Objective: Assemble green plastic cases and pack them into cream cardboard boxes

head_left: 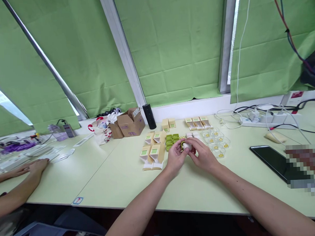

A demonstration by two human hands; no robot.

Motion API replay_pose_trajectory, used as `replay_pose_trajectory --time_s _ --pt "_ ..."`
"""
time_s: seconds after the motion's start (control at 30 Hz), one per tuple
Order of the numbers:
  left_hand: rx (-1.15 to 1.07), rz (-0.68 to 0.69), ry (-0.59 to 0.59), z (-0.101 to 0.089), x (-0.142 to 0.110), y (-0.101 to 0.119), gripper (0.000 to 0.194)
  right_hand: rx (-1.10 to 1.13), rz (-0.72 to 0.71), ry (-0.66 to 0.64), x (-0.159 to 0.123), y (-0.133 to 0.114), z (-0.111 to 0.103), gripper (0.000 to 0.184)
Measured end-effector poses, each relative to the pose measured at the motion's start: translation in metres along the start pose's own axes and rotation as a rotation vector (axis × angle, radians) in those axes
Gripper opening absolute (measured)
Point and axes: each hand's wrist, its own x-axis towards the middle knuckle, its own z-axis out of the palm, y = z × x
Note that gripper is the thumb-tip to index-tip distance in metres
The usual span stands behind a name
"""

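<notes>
Both forearms reach forward from the lower edge of the view and slant inward over the table [97,183], so that the two hands meet near the middle. The left hand [175,153] comes in palm partly turned up, its fingers curled around the olive-green side of a small rounded piece [186,146], the thumb pressed along its near side. The right hand [201,153] arches over from the other side, back of the hand upward, with thumb and fingertips pinching the white side. Both hands thus grip the one piece between them, held over the table, just in front of the olive-green square containers [171,141].

The piece is white and smooth-looking on the right, with an olive-green rim on the left; fingers cover much of it, and finer detail is too small to tell. Left of the hands stand open cream cartons [151,151] with bright green square panels; to the right sit clear cups [220,153] with yellow centres, grouped close together.
</notes>
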Motion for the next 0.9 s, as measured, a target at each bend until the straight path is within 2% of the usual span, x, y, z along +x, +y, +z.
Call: replay_pose_trajectory --time_s 0.43,0.9 --pt "-0.025 0.002 -0.002 0.0003 -0.0002 0.0055 0.061 0.026 -0.006 0.014 0.0017 -0.0011 0.0005 0.037" --pt "-0.028 -0.005 0.01 0.0001 0.0006 0.0026 0.063 0.023 0.003 0.011 0.0013 0.0001 0.0021 0.036"
